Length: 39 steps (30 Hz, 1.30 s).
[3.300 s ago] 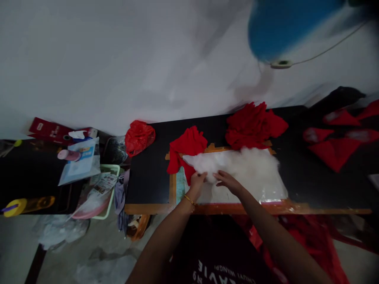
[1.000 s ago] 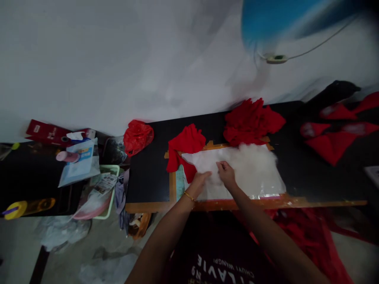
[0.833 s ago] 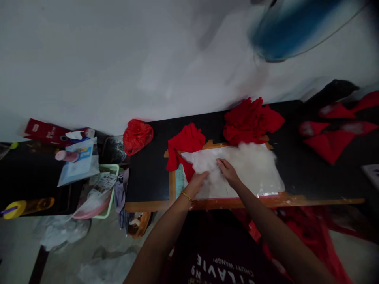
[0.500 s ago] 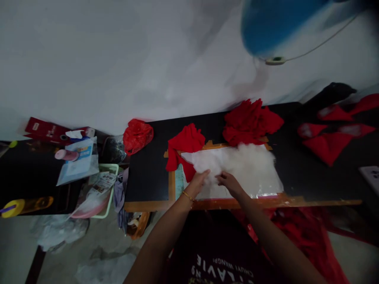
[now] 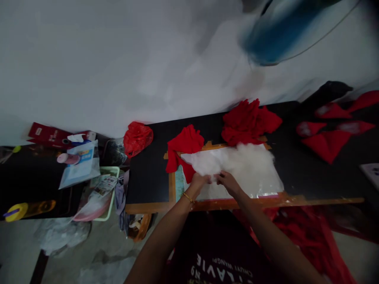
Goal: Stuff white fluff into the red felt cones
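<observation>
White fluffy stuffing (image 5: 248, 161) lies in a loose heap on a pale sheet (image 5: 217, 192) taped to the table. At its near left edge, my left hand (image 5: 200, 182) is closed with its fingertips pinched on a bit of stuffing. My right hand (image 5: 227, 181) faces it, almost touching, fingers also pinched on the stuffing. Just beyond and left of my left hand, a folded piece of red cloth (image 5: 186, 142) lies partly over the sheet. A larger pile of red cloth (image 5: 247, 122) sits behind the stuffing.
Stuffed red pieces (image 5: 327, 144) lie at the table's right. A red plastic bag (image 5: 137, 138) rests at the back left corner. Left of the table are a pale green basket (image 5: 114, 197) and a yellow-lidded bottle (image 5: 17, 212). A blue blurred object (image 5: 278, 39) hangs at upper right.
Both hands have drawn closer together and now meet at the stuffing's near edge. My left fingers, stretched over the stuffing before, are now bent in. The hanging blue object has shifted.
</observation>
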### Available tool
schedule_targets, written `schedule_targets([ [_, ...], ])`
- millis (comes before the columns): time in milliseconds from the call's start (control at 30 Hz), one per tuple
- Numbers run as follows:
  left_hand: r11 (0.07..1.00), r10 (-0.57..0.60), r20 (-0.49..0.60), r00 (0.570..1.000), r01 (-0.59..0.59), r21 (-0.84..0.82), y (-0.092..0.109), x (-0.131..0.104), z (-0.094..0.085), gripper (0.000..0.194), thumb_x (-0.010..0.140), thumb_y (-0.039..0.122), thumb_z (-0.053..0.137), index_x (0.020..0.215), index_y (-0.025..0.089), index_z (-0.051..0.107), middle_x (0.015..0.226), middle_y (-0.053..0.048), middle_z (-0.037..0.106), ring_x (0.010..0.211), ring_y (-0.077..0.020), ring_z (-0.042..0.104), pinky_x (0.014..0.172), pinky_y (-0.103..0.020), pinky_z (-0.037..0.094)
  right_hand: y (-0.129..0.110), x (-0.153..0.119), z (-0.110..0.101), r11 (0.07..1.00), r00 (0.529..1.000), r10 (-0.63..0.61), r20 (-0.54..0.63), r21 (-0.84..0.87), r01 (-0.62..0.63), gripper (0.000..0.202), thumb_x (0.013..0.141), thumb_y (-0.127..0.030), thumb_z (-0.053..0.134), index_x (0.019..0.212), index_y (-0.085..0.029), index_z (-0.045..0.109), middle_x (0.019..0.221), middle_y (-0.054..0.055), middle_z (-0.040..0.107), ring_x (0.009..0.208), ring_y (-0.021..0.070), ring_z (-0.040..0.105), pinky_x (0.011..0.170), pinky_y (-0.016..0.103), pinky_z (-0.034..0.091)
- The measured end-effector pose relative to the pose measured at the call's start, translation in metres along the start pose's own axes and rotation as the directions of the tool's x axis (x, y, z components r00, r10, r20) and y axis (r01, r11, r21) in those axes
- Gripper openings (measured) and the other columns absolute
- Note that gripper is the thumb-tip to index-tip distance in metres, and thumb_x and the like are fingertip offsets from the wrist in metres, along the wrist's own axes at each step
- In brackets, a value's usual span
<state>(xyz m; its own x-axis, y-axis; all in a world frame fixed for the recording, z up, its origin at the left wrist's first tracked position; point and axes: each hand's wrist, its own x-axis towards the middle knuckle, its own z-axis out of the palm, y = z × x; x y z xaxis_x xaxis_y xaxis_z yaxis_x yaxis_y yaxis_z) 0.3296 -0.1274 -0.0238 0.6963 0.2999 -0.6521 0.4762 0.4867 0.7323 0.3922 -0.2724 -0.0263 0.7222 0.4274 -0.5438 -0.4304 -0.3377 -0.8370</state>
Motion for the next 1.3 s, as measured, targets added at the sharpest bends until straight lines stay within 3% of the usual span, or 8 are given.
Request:
schedule_targets([
  [200, 0.999, -0.003, 0.041, 0.999, 0.001, 0.037, 0.001, 0.0, -0.016, 0.021, 0.056, 0.016, 0.076, 0.075, 0.014, 0.069, 0.067, -0.001, 0.066, 0.056, -0.012, 0.053, 0.054, -0.025, 0.042, 0.007, 0.0, -0.015, 1.0, 0.998, 0.031, -0.046, 0.002, -0.031, 0.041, 0.066, -0.059, 0.072, 0.071, -0.02, 0.061, 0.064, 0.0, 0.059, 0.061, 0.0153, 0.054, 0.057, 0.028, 0.045],
  [333, 0.999, -0.04, 0.156, 0.987, 0.034, 0.039, 0.001, -0.003, -0.014, 0.033, 0.059, 0.017, 0.08, 0.09, 0.011, 0.074, 0.078, -0.007, 0.072, 0.062, -0.015, 0.058, 0.058, -0.027, 0.045, 0.003, 0.001, -0.009, 0.997, 0.995, 0.08, 0.054, 0.003, -0.08, 0.043, 0.072, -0.062, 0.07, 0.082, -0.02, 0.066, 0.076, 0.002, 0.065, 0.069, 0.0173, 0.059, 0.054, 0.026, 0.048],
  [467, 0.999, -0.047, 0.217, 0.975, 0.047, 0.005, -0.001, -0.007, -0.009, 0.049, 0.063, 0.027, 0.085, 0.109, 0.016, 0.072, 0.099, -0.009, 0.074, 0.076, -0.018, 0.063, 0.063, -0.028, 0.05, 0.001, 0.011, 0.001, 0.994, 0.998, 0.062, 0.007, -0.095, -0.061, 0.042, 0.07, -0.059, 0.072, 0.069, -0.017, 0.066, 0.065, 0.004, 0.065, 0.061, 0.0174, 0.056, 0.051, 0.027, 0.043],
  [600, 0.997, -0.069, 0.168, 0.983, 0.073, -0.016, -0.005, -0.001, -0.012, 0.046, 0.066, 0.041, 0.084, 0.102, 0.014, 0.073, 0.093, -0.009, 0.074, 0.073, -0.0176, 0.064, 0.06, -0.027, 0.05, 0.002, 0.017, 0.001, 0.991, 0.999, 0.024, -0.023, -0.134, -0.027, 0.039, 0.067, -0.055, 0.074, 0.066, -0.017, 0.068, 0.066, 0.005, 0.067, 0.063, 0.0178, 0.055, 0.054, 0.028, 0.041],
  [900, 0.998, -0.067, 0.009, 0.998, 0.067, -0.004, -0.006, 0.013, -0.028, 0.03, 0.066, 0.028, 0.081, 0.09, 0.013, 0.074, 0.077, -0.005, 0.073, 0.065, -0.0157, 0.063, 0.059, -0.026, 0.048, 0.006, 0.013, -0.008, 0.998, 0.995, 0.014, -0.096, -0.057, -0.02, 0.046, 0.069, -0.063, 0.071, 0.073, -0.018, 0.066, 0.067, 0.004, 0.067, 0.062, 0.0187, 0.057, 0.056, 0.029, 0.043],
  [1067, 0.997, -0.075, 0.064, 0.995, 0.074, 0.013, -0.003, 0.011, -0.026, 0.026, 0.064, 0.018, 0.082, 0.088, 0.011, 0.076, 0.076, -0.006, 0.074, 0.063, -0.0165, 0.062, 0.061, -0.027, 0.047, -0.005, 0.014, -0.007, 1.0, 0.998, 0.009, 0.07, 0.016, -0.01, 0.046, 0.072, -0.062, 0.073, 0.088, -0.019, 0.072, 0.087, 0.006, 0.075, 0.077, 0.0221, 0.064, 0.064, 0.029, 0.048],
  [1167, 0.998, -0.06, 0.117, 0.991, 0.061, -0.001, -0.002, 0.008, -0.02, 0.031, 0.062, 0.018, 0.085, 0.092, 0.011, 0.077, 0.083, -0.008, 0.076, 0.072, -0.02, 0.066, 0.069, -0.03, 0.05, -0.009, 0.019, 0.0, 0.999, 0.996, 0.021, 0.091, 0.038, -0.025, 0.043, 0.075, -0.061, 0.071, 0.089, -0.02, 0.073, 0.091, 0.007, 0.076, 0.081, 0.0241, 0.066, 0.068, 0.032, 0.051],
  [1300, 0.996, 0.013, 0.175, 0.984, 0.003, -0.094, 0.003, 0.004, -0.015, 0.051, 0.067, 0.029, 0.085, 0.115, 0.017, 0.073, 0.115, -0.011, 0.075, 0.102, -0.0245, 0.068, 0.092, -0.034, 0.051, -0.004, 0.024, 0.004, 0.997, 1.0, 0.027, 0.004, -0.073, -0.027, 0.038, 0.071, -0.058, 0.073, 0.077, -0.02, 0.073, 0.078, 0.004, 0.075, 0.075, 0.0232, 0.064, 0.068, 0.033, 0.05],
])
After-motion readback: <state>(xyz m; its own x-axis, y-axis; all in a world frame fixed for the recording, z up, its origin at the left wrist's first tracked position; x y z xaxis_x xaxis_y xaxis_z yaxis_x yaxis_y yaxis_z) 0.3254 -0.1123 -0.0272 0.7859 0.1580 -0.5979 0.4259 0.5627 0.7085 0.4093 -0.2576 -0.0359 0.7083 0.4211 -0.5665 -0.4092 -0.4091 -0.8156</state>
